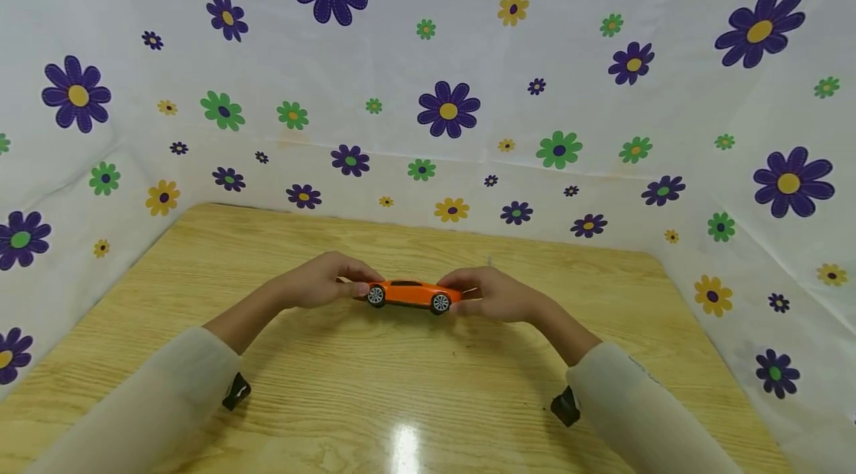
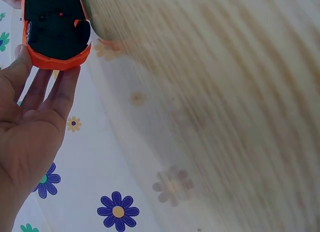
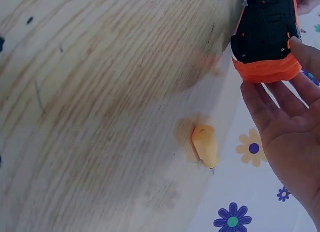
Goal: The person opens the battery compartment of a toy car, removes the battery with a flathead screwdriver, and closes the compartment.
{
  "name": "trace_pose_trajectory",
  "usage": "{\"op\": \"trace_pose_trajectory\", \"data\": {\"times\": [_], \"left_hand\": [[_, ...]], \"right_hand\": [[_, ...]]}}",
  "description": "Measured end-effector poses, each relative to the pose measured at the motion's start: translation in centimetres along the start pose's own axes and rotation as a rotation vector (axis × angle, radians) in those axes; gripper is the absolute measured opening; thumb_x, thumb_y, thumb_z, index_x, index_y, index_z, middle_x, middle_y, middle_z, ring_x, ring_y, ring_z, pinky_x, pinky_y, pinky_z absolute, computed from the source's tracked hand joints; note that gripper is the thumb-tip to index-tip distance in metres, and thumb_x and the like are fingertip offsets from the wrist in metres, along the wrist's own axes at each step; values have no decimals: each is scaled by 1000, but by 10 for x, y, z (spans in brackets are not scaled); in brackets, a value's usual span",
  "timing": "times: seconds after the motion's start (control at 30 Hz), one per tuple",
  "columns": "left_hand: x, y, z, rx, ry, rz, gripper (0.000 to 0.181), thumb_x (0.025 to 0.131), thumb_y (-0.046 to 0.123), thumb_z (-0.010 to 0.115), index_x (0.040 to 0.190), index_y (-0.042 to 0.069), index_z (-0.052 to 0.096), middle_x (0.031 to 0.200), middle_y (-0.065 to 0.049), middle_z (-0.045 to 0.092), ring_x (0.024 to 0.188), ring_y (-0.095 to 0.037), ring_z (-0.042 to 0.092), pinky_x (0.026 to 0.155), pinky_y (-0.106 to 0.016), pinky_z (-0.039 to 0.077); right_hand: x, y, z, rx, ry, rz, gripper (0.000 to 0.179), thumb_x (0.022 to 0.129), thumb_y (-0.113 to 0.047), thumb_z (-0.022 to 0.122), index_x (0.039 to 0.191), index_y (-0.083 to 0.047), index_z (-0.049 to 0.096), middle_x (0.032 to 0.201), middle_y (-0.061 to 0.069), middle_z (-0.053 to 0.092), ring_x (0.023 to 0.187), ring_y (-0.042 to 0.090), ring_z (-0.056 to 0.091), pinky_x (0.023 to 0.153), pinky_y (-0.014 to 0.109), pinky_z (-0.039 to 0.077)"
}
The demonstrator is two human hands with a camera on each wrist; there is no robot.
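Observation:
Between both hands, above the wooden table, is an orange toy car (image 1: 406, 293), its side with two silver-spoked wheels showing in the head view. My left hand (image 1: 325, 279) grips one end of it, thumb on the near side and fingers behind. At the other end, my right hand (image 1: 498, 294) holds the car the same way. Both wrist views look up at its black underside (image 2: 55, 26), with the left thumb and fingertips around the orange bumper. The right fingers and thumb pinch the opposite bumper (image 3: 270, 70).
A small yellow object (image 3: 205, 146) lies on the table beyond my right hand, mostly hidden by that hand in the head view. The wooden table (image 1: 374, 400) is bordered at the back and sides by white cloth (image 1: 381, 58) printed with flowers. Black devices (image 1: 565, 407) sit at both sleeve cuffs.

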State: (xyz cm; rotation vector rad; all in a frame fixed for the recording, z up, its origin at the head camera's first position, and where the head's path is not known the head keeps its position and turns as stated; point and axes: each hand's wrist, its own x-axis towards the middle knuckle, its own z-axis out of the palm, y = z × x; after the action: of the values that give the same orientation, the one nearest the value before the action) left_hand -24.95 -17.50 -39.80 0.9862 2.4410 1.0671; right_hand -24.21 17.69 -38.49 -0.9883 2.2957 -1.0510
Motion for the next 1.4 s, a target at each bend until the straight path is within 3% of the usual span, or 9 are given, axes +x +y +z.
{"op": "trace_pose_trajectory", "data": {"times": [0.2,0.43,0.57,0.73,0.9,1.1,1.4], "left_hand": [[5,-1,-2,-2,36,-15,29,107,19,58,133,15,70,128,-1,70,116,-19,63,97,-43,53],[15,-5,-4,-96,67,-79,28,109,21,54,131,16,70,107,-5,68,84,-21,55,76,-35,51],[17,-7,-4,-155,91,-120,26,108,25,56,128,15,70,114,-5,68,93,-21,61,84,-36,57],[15,-7,-3,-237,119,-129,25,107,24,59,125,10,69,122,-7,67,106,-24,67,90,-39,60],[10,-9,-3,-271,118,-128,28,104,27,65,125,9,68,119,-9,67,106,-25,66,92,-39,59],[6,-15,-2,-252,126,-164,32,94,22,77,123,12,68,114,-8,67,103,-26,65,89,-40,56],[2,-21,3,-347,162,-135,26,96,15,75,117,6,63,110,-12,64,100,-29,65,85,-38,56]], "right_hand": [[1,3,-5,84,27,64,31,100,-13,68,130,-6,62,126,6,68,117,23,62,106,44,49],[5,9,-11,135,70,132,32,104,-19,63,132,-6,64,121,6,70,111,24,62,105,44,50],[5,12,-12,149,86,161,34,105,-25,62,133,-7,65,122,6,70,112,24,62,107,46,49],[4,12,-12,165,90,162,37,105,-26,63,136,-6,64,123,8,69,113,26,62,107,47,49],[2,12,-10,134,126,150,36,103,-24,65,135,-7,64,125,8,68,112,25,65,103,45,52],[-2,11,-8,98,201,134,30,99,-13,69,128,-6,66,123,9,70,113,28,67,101,46,54],[-1,11,-2,108,268,137,25,98,-9,71,122,-5,67,115,8,73,105,23,69,95,40,59]]}}
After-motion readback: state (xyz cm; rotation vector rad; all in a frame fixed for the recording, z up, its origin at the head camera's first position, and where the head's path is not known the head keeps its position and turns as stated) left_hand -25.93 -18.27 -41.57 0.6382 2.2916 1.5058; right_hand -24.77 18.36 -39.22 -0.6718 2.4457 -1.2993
